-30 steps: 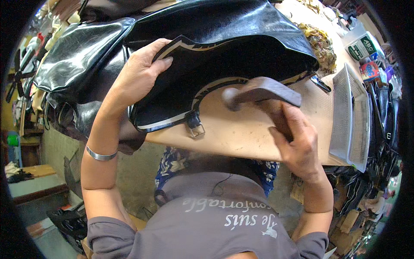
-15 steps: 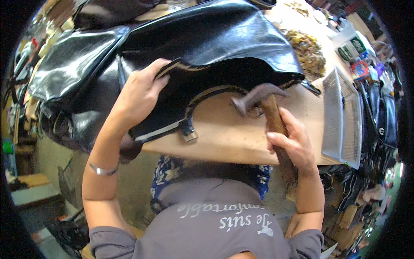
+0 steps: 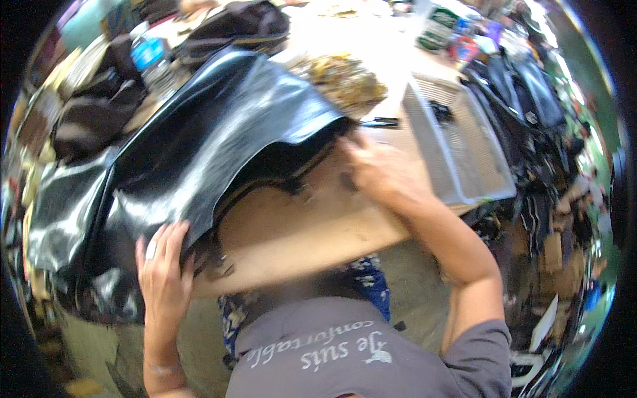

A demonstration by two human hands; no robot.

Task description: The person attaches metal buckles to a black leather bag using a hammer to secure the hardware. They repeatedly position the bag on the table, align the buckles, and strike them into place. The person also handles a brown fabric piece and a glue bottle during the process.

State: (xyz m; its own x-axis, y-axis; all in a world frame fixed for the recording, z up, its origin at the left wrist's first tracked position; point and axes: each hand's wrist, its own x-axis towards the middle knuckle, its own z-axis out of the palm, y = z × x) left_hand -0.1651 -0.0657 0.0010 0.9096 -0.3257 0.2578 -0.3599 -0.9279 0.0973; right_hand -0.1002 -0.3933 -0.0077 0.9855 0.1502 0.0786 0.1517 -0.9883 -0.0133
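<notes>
Glossy black leather-like piece (image 3: 166, 152) lies over the tan work board (image 3: 298, 239), its curved cutout edge turned toward me. My left hand (image 3: 166, 262), a ring on one finger, lies palm-down at that piece's near edge, fingers stretched out. My right hand (image 3: 371, 162) reaches to the piece's far right corner, blurred by motion; I cannot make out what, if anything, it holds, and the hammer is not clearly visible. A slim black item (image 3: 379, 122) lies just beyond that hand.
A plastic mesh basket (image 3: 494, 172) with small black items stands right of my right hand. Black straps or pieces (image 3: 531, 86) pile beyond it. A yellowish tangled heap (image 3: 345, 83), a white jug (image 3: 434, 28), a water bottle (image 3: 156, 73) and dark folded material (image 3: 235, 30) sit toward the back.
My left hand has left the raised edge and moved down to the near edge. My right hand has moved up and left, and the hammer no longer shows clearly. The view has shifted.
</notes>
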